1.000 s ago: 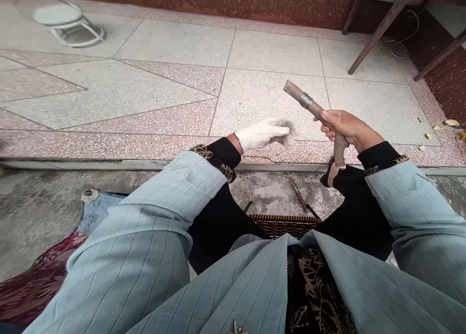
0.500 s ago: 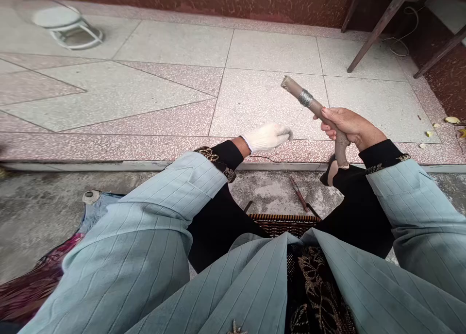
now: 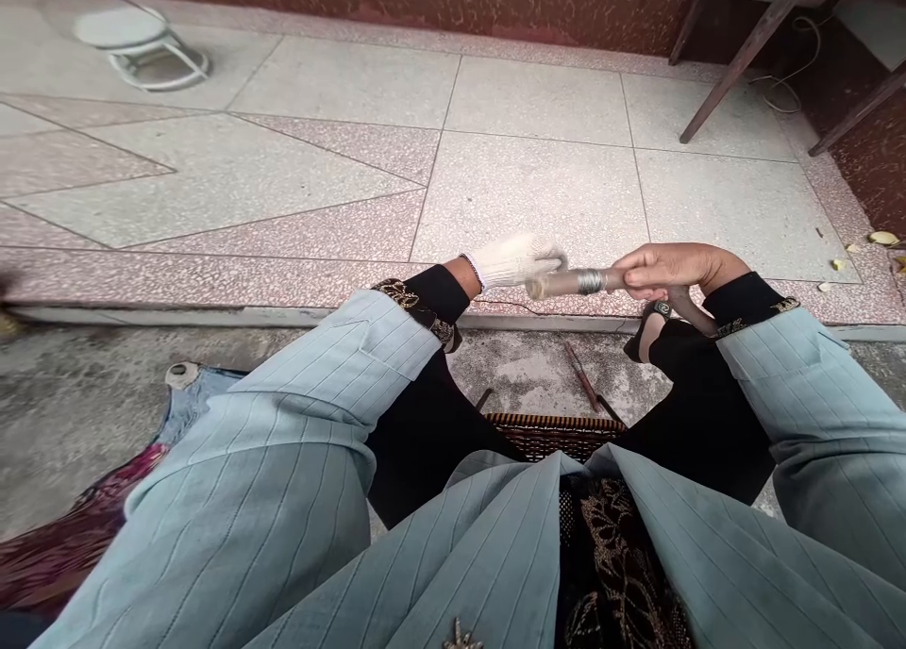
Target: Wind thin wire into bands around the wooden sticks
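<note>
In right hand (image 3: 669,269) (bare) — wire-wound stick (image 3: 577,282)

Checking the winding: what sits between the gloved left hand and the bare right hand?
In the head view, the stick's wire-wrapped stretch spans left hand to right hand.

A tiled porch or courtyard floor of a home, seen from someone sitting low at its edge. The floor (image 3: 538,177) is laid in large speckled grey slabs with pink terrazzo bands forming triangles, and a dark red speckled skirting (image 3: 439,8) runs along the far wall. A shallow step (image 3: 212,314) drops to rough bare concrete (image 3: 71,413) nearer the viewer. A small white plastic stool (image 3: 134,41) stands at the far left. Slanting dark wooden furniture legs (image 3: 743,55) show at the far right, with a loose cable (image 3: 785,88) coiled beside them. A few yellow fallen leaves (image 3: 878,239) lie on the tiles at the right edge.
</note>
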